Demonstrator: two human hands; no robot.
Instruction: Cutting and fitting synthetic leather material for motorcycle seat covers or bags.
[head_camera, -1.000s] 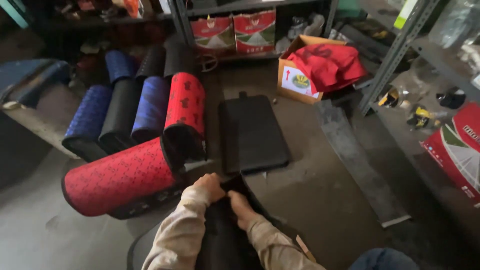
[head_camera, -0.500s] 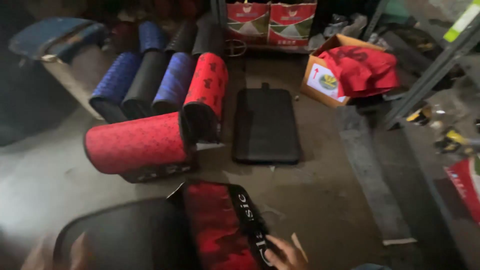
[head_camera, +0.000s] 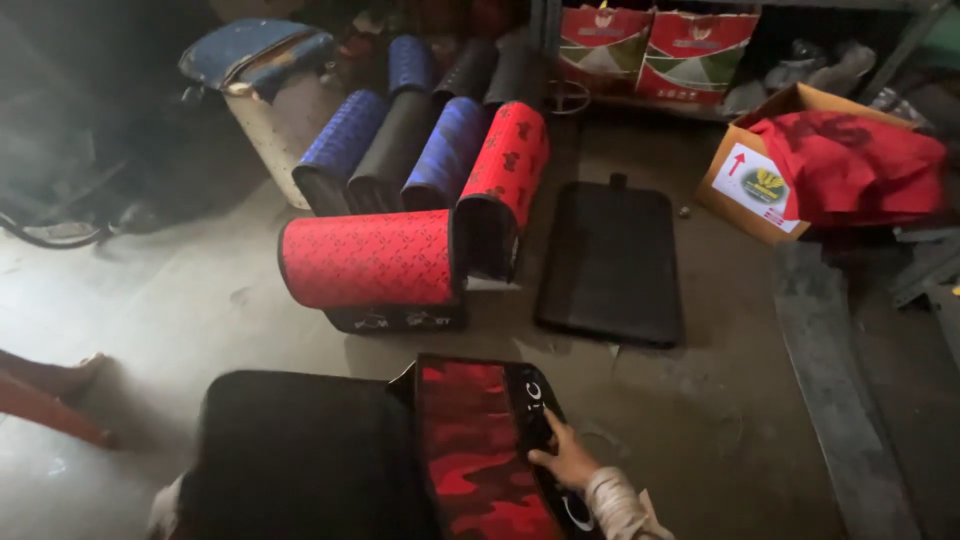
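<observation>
Your right hand (head_camera: 565, 462) lies flat, fingers spread, pinning the red camo seat cover (head_camera: 480, 450) at bottom centre so it stays taut; left hand out of view; black cushion (head_camera: 300, 455) beside it, lower left.

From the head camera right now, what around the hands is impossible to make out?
- Left hand: head view, not seen; only a pale bit shows beside the black padded seat cover.
- Right hand on the red camouflage seat cover: the bottom frame edge cuts off the arm and the cover's near end.
- Top left corner: too dark; the blue-topped metal drum is dim.
</observation>
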